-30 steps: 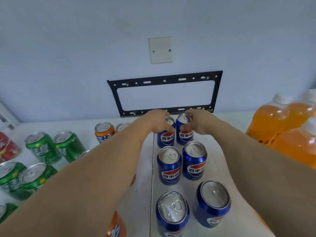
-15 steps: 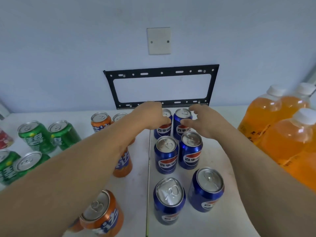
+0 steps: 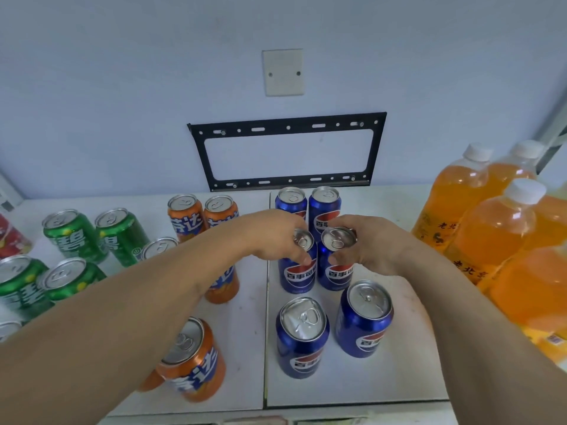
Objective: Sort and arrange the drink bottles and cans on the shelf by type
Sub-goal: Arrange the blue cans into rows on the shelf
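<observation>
Blue Pepsi cans stand in two columns on the white shelf (image 3: 399, 378). My left hand (image 3: 276, 234) grips the middle-left blue can (image 3: 297, 273) around its top. My right hand (image 3: 371, 243) grips the middle-right blue can (image 3: 334, 271) the same way. Two more blue cans (image 3: 323, 207) stand behind them by the wall, and two others (image 3: 302, 338) stand in front. Orange Fanta cans (image 3: 193, 360) sit left of the blue group, partly hidden under my left forearm. Green Sprite cans (image 3: 73, 234) stand farther left.
Large orange drink bottles (image 3: 487, 237) with white caps crowd the right side. A red can (image 3: 12, 240) shows at the far left edge. A black metal bracket (image 3: 285, 127) hangs on the wall behind the shelf. A seam (image 3: 266, 348) splits the shelf boards.
Both hands left the back pair of blue cans, drew toward me and now grip the middle pair.
</observation>
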Available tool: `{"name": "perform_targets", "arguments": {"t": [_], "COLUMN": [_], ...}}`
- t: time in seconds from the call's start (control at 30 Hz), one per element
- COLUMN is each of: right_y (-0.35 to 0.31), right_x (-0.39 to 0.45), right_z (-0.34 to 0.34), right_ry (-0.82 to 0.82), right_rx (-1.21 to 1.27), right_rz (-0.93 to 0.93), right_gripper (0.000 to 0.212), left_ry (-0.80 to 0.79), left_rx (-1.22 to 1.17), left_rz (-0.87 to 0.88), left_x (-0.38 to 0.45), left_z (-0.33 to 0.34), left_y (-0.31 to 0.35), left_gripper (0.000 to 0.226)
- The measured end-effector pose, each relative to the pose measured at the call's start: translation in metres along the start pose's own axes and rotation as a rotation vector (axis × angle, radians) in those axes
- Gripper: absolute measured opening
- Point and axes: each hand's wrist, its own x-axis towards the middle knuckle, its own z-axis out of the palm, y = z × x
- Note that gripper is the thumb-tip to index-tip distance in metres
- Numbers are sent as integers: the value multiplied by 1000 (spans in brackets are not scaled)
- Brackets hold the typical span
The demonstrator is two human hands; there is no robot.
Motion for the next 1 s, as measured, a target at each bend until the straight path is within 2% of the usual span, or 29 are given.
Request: {"name": "perform_targets", "arguments": {"t": [0.1,0.2,0.3,0.37,0.47,0.57,0.67,0.77,0.87,1.0], "right_y": [1,5,11,25,46,62,64,64,63,59], "right_x": [0,-1,-29,-58,-93,-105,-108,-110,-117,-128], "right_z": [1,6,10,17,40,72,95,110,120,130], "right_ry": [23,34,182,246,134,42,92,237,308,360], "right_rx": [5,71,194,335,607,710,569,437,393,381], "right_rz": [18,35,13,0,-31,-2,71,110,100,83], "right_gripper": [68,81,74,72,83,101,96,83,81,80], "left_ry": [16,63,179,183,187,324,424,521,526,498], "left_rx": [-5,8,-46,-137,-335,-653,-844,-806,-728,-743], "left_rz": [-40,-97,-124,-113,-106,-138,-113,-87,-33,20], "left_x": [-1,-13,-47,-74,-100,-100,-94,-89,-91,-96], "left_z": [1,2,12,29,64,100,130,141,137,136], "left_y": [3,9,23,32,40,41,40,35,32,32], "left_gripper": [64,67,72,78,85,90,83,56,47,40]}}
